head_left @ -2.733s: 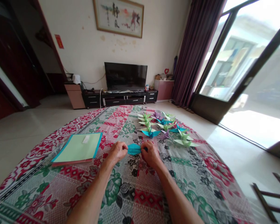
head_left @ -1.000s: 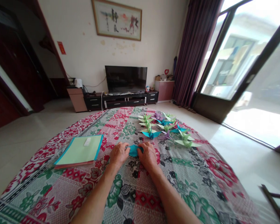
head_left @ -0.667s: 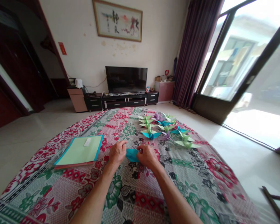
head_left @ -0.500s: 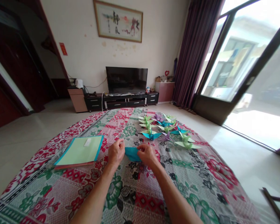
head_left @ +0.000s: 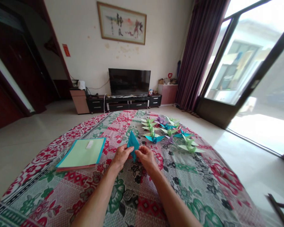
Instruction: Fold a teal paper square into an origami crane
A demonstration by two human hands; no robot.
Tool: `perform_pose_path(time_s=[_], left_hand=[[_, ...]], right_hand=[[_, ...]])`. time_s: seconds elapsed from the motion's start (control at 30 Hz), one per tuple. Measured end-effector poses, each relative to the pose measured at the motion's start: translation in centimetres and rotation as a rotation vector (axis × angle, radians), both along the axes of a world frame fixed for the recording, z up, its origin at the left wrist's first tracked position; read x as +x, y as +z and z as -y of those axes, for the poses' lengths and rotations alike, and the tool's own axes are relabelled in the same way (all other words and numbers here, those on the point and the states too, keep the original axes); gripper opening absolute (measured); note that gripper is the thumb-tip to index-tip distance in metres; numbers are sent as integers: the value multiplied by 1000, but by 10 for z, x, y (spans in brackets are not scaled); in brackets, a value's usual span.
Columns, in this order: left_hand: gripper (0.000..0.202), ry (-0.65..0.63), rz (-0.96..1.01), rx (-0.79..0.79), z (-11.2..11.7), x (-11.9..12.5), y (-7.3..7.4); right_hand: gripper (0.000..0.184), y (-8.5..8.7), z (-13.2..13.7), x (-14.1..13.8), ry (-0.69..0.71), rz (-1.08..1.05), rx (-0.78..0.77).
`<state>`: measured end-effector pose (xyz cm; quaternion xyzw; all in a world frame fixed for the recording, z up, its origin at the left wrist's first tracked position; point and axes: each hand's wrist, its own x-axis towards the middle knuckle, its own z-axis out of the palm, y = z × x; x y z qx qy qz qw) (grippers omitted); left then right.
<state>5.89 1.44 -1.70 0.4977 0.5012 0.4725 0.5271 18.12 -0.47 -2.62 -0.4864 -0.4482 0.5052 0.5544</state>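
A folded piece of blue origami paper (head_left: 133,140), diamond-shaped with a point upward, is held between my hands above the table. My left hand (head_left: 122,155) pinches its left side, thumb across the front. On the right side, the fingers of my right hand (head_left: 145,156) are closed on its edge. Beyond my right hand stand several folded paper cranes in green, blue and purple, among them a blue crane (head_left: 154,139) and a light green crane (head_left: 191,147). Left of my left hand lies a stack of paper sheets (head_left: 81,153), pale green on top with blue edges.
A patterned floral cloth (head_left: 142,201) covers the round table. A small white label (head_left: 90,144) lies on the paper stack. Past the table are a television (head_left: 129,82) on a low black cabinet, a purple curtain (head_left: 191,56) and a glass door.
The blue paper has turned from lying sideways to standing with its point up. My left hand, apart from it or only at its edge before, now grips it.
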Motion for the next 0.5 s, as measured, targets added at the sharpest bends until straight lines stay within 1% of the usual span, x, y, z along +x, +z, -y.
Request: perform_pose_path(time_s=[0.07,0.13,0.23,0.3,0.33,0.4,0.43,0.5], left_hand=[[40,-5,64,-25,0,-3,1],[39,-52,96,-37,1,-7,5],[36,-233,109,-41,4,-14,10],[41,-350,54,-59,5,-17,12],[45,-381,4,-55,5,-17,13],[52,-379,-146,-13,3,-18,12],[53,-347,-239,28,1,-18,10],[51,-230,-425,138,-3,-18,7]], right_hand=[[29,2,1,0,51,32,16],[31,6,2,2,25,75,40],[42,11,1,8,-89,67,54],[46,12,-1,13,-120,28,73],[46,10,-3,16,-127,30,93],[41,6,-6,20,-120,114,142],[37,3,-8,21,-131,190,160],[32,-1,-9,24,-184,406,158]])
